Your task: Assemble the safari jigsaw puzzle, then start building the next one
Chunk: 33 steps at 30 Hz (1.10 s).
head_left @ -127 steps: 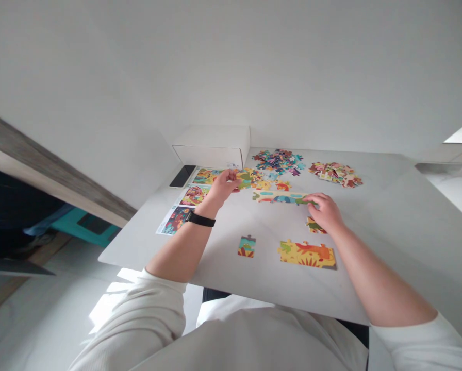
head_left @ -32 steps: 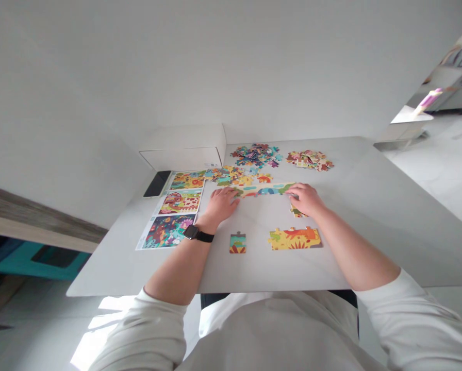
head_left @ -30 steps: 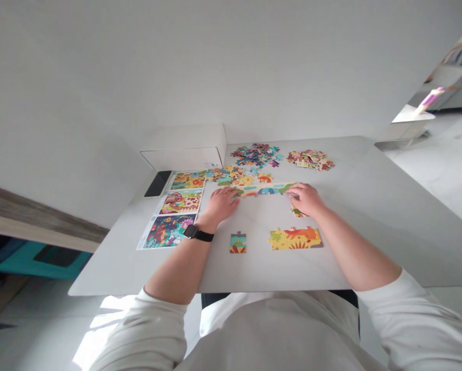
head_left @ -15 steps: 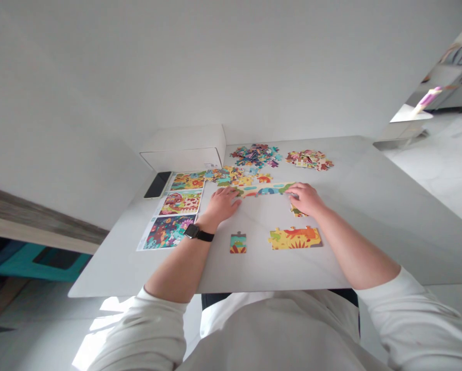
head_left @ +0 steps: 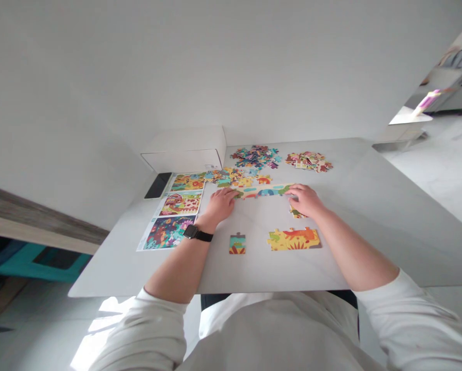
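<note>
On the white table (head_left: 370,216) lies a long strip of joined puzzle pieces (head_left: 264,191). My left hand (head_left: 221,202), with a black watch (head_left: 194,233) on its wrist, lies with its fingers flat on the strip's left end. My right hand (head_left: 306,200) rests with its fingers on the strip's right end and holds nothing. A small loose piece (head_left: 296,212) shows partly under my right wrist. Nearer to me lie a single piece (head_left: 237,244) and a joined yellow-orange block (head_left: 294,238).
Behind the strip are a yellow pile (head_left: 234,178), a blue-purple pile (head_left: 256,156) and a red-pink pile (head_left: 309,161) of loose pieces. A white box (head_left: 184,150), a dark phone (head_left: 158,185) and a sheet of three pictures (head_left: 175,211) lie at the left.
Since 4.2 s ago my left hand has come from the yellow pile down to the strip's left end. Over the last second both hands stay almost still.
</note>
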### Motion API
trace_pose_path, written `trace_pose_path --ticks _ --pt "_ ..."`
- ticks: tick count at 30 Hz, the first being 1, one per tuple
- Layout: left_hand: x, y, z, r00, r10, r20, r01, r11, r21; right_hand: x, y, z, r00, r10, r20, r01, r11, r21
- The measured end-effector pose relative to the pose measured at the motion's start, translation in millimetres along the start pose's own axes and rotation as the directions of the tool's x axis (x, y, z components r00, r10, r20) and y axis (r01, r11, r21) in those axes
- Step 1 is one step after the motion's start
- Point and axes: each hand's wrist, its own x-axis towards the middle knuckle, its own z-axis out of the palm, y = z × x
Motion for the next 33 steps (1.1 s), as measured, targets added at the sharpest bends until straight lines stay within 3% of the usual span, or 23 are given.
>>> trace_pose_path --ticks 11,16,33 --pt "7 -14 3.9 0.997 0.052 -0.056 -0.059 0.989 -0.135 -1 -2 -3 1.0 -0.002 0.019 0.003 1.0 -0.028" --pt "4 -17 6.4 0.992 -0.053 -0.116 0.028 0.979 -0.204 -1 -2 -4 1.0 -0.004 0.017 0.004 1.0 -0.031" --pt "5 -11 1.1 0.994 0.034 -0.103 -0.046 0.992 -0.121 -2 -1 -4 1.0 -0.012 0.012 0.012 1.0 -0.021"
